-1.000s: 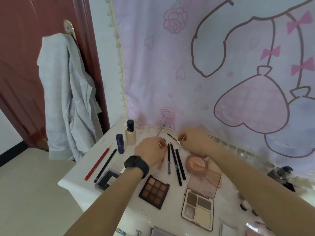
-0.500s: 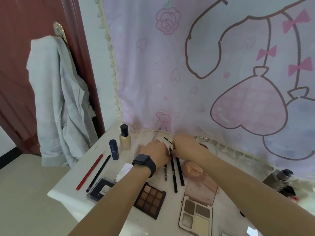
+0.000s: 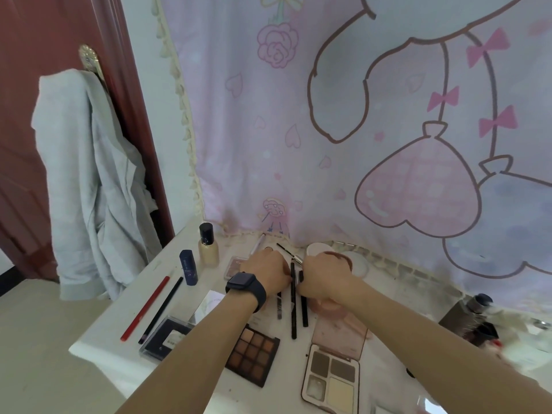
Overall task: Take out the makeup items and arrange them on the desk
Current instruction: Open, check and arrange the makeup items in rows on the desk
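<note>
Around the work we see a red-brown door (image 3: pixel 44 40) at the left with a grey garment (image 3: pixel 89 189) hanging from its handle. A pink cartoon curtain (image 3: pixel 328 115) falls to the back edge of the white table (image 3: pixel 98 339). Our two forearms cross the middle of the table and cover part of what lies there. The left hand (image 3: pixel 265 271), a dark watch (image 3: pixel 246 286) on its wrist, sits knuckles-up with fingers curled under, and we cannot tell whether it holds anything. Just beside it the right hand (image 3: pixel 324 274) is clamped on a thin brush (image 3: pixel 288 251), whose dark handle sticks out toward the curtain. Between the hands lie black liner pencils (image 3: pixel 293 309), side by side. At the left a red pencil (image 3: pixel 146 307) and a slim dark pencil (image 3: pixel 162 309) lie parallel, near a blue tube (image 3: pixel 188 267) and a foundation bottle (image 3: pixel 208 246), both upright. The bottle is capped and holds beige liquid. A brown palette (image 3: pixel 254 354) shows a grid of brown pans. An open palette (image 3: pixel 331 377) at the front shows four pans, two grey-brown and two pale, its pink lid laid back
</note>
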A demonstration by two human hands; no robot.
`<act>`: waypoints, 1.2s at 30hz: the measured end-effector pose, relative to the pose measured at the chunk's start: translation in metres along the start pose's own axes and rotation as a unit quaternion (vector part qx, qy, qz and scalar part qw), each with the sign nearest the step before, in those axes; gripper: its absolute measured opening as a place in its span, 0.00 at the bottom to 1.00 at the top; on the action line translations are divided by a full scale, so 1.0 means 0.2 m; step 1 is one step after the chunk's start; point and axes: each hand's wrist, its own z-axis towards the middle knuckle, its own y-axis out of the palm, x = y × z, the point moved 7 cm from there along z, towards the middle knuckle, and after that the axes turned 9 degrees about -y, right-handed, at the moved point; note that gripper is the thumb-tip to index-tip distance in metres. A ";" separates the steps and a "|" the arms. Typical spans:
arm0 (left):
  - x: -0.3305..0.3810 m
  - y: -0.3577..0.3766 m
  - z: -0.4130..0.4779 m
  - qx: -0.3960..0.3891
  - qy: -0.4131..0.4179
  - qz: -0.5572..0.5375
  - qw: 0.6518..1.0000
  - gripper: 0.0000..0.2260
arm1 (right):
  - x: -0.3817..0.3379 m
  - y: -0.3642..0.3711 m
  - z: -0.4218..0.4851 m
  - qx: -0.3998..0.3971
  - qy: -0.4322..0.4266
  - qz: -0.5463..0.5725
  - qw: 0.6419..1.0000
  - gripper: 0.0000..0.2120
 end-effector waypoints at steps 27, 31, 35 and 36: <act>0.09 -0.42 -0.76 -0.045 0.042 -0.497 0.866 0.10 | 0.05 -0.33 -0.75 0.265 -0.012 0.621 0.737 0.09; 0.16 -0.39 -1.00 -0.060 0.092 -0.457 0.882 0.10 | -0.02 -0.22 -0.94 0.292 0.007 0.684 0.668 0.08; 0.14 -0.37 -1.13 -0.015 0.098 -0.434 0.895 0.05 | -0.06 -0.13 -1.07 0.278 0.016 0.727 0.627 0.10; 0.12 -0.37 -1.15 -0.009 0.096 -0.427 0.899 0.05 | -0.05 -0.12 -1.09 0.280 0.019 0.731 0.622 0.10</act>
